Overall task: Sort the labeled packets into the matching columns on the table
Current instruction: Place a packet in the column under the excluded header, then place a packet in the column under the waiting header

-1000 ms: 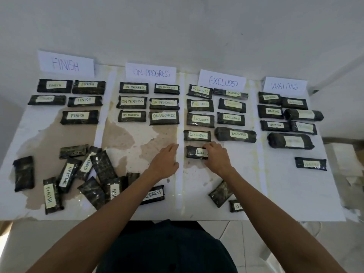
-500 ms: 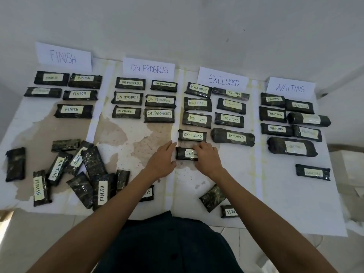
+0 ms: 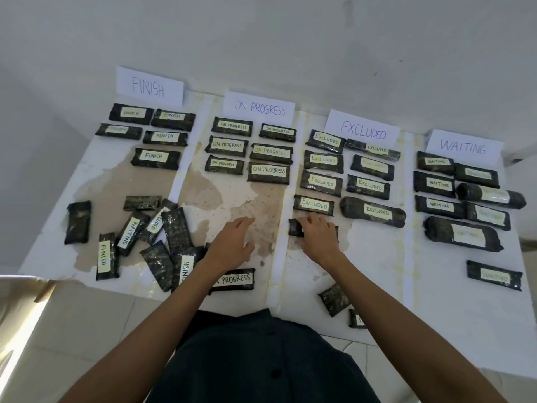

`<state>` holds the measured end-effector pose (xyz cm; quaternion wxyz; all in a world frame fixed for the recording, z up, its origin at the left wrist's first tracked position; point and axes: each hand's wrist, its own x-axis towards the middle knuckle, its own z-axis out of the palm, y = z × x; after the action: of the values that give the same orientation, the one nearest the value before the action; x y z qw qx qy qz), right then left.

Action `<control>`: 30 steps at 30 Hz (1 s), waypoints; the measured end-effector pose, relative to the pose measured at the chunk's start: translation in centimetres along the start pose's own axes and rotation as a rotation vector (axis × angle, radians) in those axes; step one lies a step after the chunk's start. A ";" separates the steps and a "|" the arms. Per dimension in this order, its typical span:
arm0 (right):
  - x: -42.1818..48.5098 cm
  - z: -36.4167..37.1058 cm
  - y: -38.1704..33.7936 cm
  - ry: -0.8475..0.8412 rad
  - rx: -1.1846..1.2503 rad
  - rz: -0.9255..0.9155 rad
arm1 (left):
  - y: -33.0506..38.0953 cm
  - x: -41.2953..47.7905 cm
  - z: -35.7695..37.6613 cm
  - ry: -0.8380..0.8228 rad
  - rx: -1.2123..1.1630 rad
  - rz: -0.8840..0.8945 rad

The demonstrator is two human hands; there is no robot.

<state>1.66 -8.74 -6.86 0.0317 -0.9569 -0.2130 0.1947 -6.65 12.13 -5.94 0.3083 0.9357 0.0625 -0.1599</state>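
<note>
A plain pale wall rose behind the desk. Across the left and middle of the desktop, the white surface had worn away in a ragged brown patch. Light floor tiles with thin grout lines showed below the near edge. A dark garment filled the bottom centre, and a beige, cardboard-like flap sat at lower left.
</note>
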 end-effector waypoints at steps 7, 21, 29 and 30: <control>0.2 -0.3 -2.1 0.034 0.039 -0.070 | -1.1 -0.9 -1.0 0.087 0.003 0.006; 4.0 -1.0 -16.1 -0.093 0.195 -0.337 | -8.8 -3.4 -4.8 0.295 0.101 -0.300; 5.3 1.0 -22.2 -0.326 0.700 -0.062 | -10.8 -3.0 -4.6 0.188 -0.224 -0.604; 5.4 1.2 -22.7 -0.343 0.770 -0.013 | -10.9 -2.9 -4.5 0.183 -0.247 -0.591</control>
<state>-3.30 14.11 -6.59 0.3525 -0.8275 -0.1329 0.4163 -10.58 23.52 -7.66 0.3529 0.8430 0.3776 -0.1490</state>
